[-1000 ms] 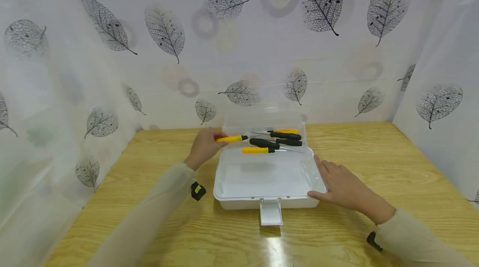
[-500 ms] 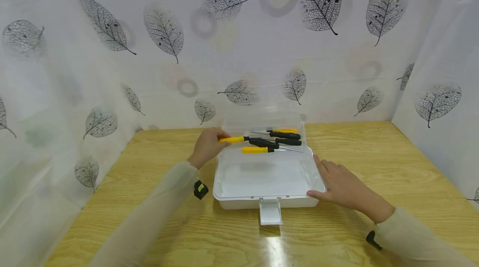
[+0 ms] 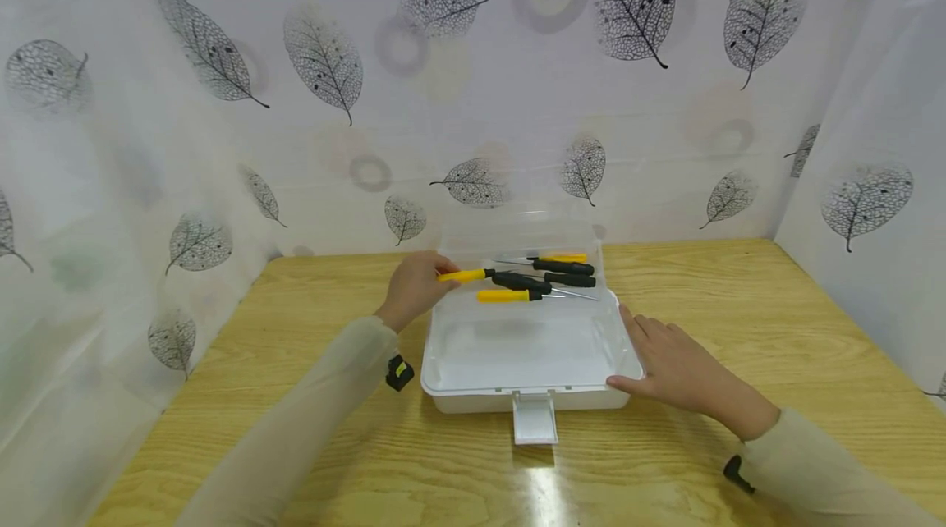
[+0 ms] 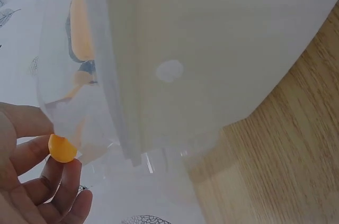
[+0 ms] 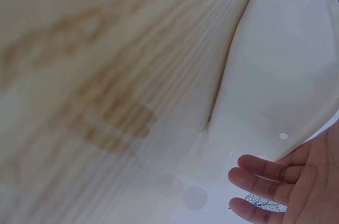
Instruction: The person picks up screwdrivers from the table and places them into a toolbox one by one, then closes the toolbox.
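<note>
My left hand point(image 3: 417, 287) pinches the yellow handle of a screwdriver point(image 3: 464, 276) at the left of the raised clear lid point(image 3: 473, 243). In the left wrist view the screwdriver's rounded end point(image 4: 63, 149) shows between thumb and fingers. Its dark collar meets a black-handled screwdriver point(image 3: 521, 283) in the head view. Below the lid stands the open white box point(image 3: 532, 403), its front latch point(image 3: 535, 420) hanging down. Against the box's right side rests my right hand point(image 3: 676, 371), its thumb on the rim near the front corner. The right wrist view shows several fingers point(image 5: 262, 180) loosely extended beside the wall.
Other screwdrivers lie in the lid: a yellow one point(image 3: 506, 296) in front, black ones point(image 3: 563, 268) to the right and another yellow one point(image 3: 565, 258) behind. The wooden table point(image 3: 332, 428) spreads around the box. A leaf-patterned curtain point(image 3: 517, 116) encloses the back and sides.
My left hand has shifted slightly right, bringing the yellow screwdriver's collar against the black-handled one. The right hand and the box have stayed put.
</note>
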{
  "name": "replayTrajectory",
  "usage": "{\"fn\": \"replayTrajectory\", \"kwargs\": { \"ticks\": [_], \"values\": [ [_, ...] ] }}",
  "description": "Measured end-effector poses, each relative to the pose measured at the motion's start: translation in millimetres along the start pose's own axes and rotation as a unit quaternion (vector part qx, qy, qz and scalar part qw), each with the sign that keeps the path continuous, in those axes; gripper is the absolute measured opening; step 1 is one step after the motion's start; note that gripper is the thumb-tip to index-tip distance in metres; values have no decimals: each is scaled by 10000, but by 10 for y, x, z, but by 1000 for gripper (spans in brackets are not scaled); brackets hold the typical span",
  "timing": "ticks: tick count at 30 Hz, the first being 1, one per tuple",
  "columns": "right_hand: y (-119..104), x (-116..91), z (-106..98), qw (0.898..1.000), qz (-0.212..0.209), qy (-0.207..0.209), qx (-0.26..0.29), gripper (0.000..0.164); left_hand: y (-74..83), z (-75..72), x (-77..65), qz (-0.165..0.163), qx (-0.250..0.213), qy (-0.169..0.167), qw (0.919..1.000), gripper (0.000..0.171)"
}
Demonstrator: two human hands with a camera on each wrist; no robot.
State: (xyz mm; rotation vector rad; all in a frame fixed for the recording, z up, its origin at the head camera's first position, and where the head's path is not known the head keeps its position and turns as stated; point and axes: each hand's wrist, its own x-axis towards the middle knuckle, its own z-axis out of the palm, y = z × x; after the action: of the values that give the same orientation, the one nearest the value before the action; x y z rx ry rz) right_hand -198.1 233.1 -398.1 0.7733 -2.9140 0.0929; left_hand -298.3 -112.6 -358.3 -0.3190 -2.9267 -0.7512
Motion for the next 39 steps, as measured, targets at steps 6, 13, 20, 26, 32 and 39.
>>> {"fn": "replayTrajectory", "kwargs": {
  "ticks": [6,13,20,26,32,39],
  "values": [
    [-2,-1,-2,10000,-37,66,-21,101,37,-1,6,75,308,-32,9995,21],
    [3,-6,7,10000,20,-10,27,100,78,1,21,132,453,-141,9988,21],
    [7,-1,17,10000,0,8,17,100,90,25,39,249,665,-210,9973,20],
    [9,-6,15,10000,10,2,-5,100,109,26,52,335,858,-234,9955,20],
    [1,-3,5,10000,-22,43,-13,100,107,36,54,346,907,-295,9948,21],
    [-3,-10,-2,10000,-17,35,-17,100,89,54,37,487,1050,-305,9928,24]
  ]
}}
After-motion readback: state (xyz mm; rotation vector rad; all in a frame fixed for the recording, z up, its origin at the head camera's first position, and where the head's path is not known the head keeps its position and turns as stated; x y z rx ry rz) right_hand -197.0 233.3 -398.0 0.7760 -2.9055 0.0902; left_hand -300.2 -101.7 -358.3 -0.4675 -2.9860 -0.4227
